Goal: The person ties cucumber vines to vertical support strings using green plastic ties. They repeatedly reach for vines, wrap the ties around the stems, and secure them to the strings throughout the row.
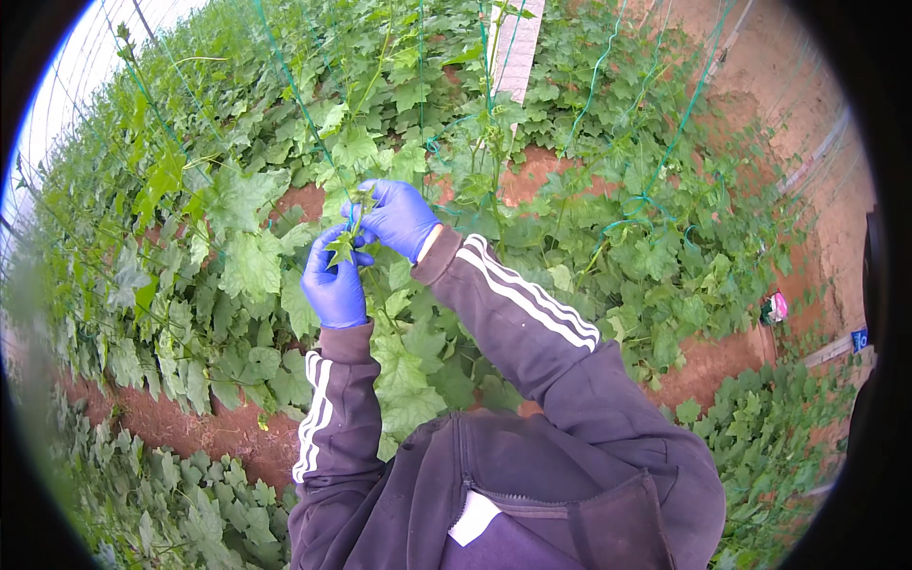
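Both my hands wear blue gloves and meet at the tip of a climbing vine (342,247), left of the picture's middle. My left hand (335,281) grips the vine's stem from below, beside a small young leaf. Just above and to the right, my right hand (400,217) pinches the same shoot near its top. A green twine (303,107) runs down from above to the fingers. The fingertips partly hide the stem and the twine where they come together. Broad lobed leaves (251,265) hang close to the left of my left hand.
Dense vine rows surround me, with more green twines (684,117) hanging at the right. A pale upright strip (518,53) stands behind the plants. Reddish soil (192,427) shows between rows. At the far right lie a pink-and-white item (776,307) and a blue packet (860,340).
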Demonstrator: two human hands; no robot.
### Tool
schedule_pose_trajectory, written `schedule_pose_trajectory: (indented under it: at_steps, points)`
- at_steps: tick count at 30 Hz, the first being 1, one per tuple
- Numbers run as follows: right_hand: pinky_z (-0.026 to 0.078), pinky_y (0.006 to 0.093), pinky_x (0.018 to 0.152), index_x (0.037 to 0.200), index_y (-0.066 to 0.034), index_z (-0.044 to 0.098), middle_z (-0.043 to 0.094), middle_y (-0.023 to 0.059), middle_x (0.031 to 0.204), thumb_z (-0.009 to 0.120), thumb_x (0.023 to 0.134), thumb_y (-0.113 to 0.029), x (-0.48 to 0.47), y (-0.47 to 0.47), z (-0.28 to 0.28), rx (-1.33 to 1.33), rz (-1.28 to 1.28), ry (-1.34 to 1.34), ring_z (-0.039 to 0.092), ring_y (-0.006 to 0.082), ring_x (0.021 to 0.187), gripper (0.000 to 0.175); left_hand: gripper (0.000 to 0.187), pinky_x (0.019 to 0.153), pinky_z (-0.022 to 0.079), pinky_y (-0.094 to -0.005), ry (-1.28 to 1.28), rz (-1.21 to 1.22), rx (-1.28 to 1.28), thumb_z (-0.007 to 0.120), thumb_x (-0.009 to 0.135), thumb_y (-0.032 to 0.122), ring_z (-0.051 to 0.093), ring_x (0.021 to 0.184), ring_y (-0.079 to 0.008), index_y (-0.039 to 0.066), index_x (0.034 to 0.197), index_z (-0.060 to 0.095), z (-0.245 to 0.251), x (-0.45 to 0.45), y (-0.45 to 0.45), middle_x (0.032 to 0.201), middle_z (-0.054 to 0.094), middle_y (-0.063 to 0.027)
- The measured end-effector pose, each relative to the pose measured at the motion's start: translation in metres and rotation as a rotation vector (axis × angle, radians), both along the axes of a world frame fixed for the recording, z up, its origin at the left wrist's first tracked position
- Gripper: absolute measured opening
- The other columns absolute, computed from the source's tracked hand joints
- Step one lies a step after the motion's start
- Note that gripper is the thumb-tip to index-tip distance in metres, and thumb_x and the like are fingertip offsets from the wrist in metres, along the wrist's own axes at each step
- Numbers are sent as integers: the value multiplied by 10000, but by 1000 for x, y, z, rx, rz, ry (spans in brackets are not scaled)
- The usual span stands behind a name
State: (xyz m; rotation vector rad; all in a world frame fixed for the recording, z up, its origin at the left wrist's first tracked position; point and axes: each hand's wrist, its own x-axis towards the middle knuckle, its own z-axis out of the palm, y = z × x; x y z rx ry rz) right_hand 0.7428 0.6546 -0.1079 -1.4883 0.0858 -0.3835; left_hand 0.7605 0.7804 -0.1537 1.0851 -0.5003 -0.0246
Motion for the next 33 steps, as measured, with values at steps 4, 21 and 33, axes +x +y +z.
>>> schedule_pose_trajectory:
  at_steps: [4,21,33]
  points:
    - [437,215,512,870,-48,584,613,18,734,654,839,-102,7,-2,-11,-44,-78,-8,562,64,592,94,261,597,489,-232,-45,75,43,487,859,-66,594,670,-110,-32,1095,595,-12,3,0,904,627,-80]
    - [456,287,514,866,-40,568,601,46,651,618,837,-147,-60,12,-64,-207,174,151,578,136,555,122,122,560,389,-184,-12,15,334,566,905,57,527,666,-49,-3,977,645,6,10,30,806,631,-8]
    - [516,390,746,1178,-92,584,661,153,973,621,830,-242,-45,55,-285,-599,452,547,649,305,866,380,165,501,344,-178,43,-149,370,537,927,99,470,554,-46,-18,977,642,42,1,60,778,615,-26]
